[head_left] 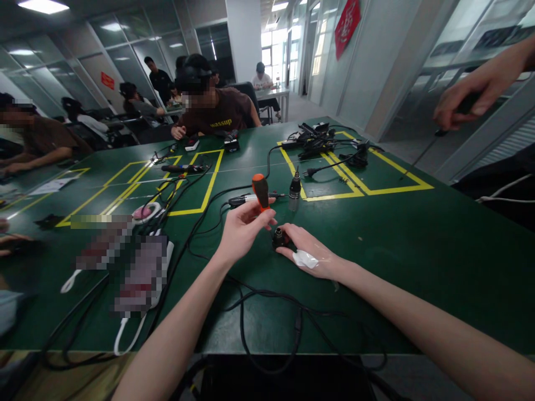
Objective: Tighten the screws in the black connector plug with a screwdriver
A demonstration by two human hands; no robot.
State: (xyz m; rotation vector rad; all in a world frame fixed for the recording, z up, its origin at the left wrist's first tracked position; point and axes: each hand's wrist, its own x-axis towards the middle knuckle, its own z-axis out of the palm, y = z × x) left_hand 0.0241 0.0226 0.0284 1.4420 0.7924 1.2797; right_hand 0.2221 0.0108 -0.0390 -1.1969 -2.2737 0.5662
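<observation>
- Several strips of yellow tape mark boxes on a dark green tabletop; a heap of black cables and plugs lies toward its far end.
- Behind it, a person in a brown printed shirt sits across the table, and a red diamond-shaped hanging is on the wall.
- At the far right, another person's hand grips a thin-shafted tool.
- The left hand is raised, thumb and fingers closed around an orange-and-black screwdriver, handle up.
- The right hand, bearing a white patch, lies low, thumb and forefinger gripping a small black part with a metal collar just below the screwdriver; whether the two touch, I cannot tell.
</observation>
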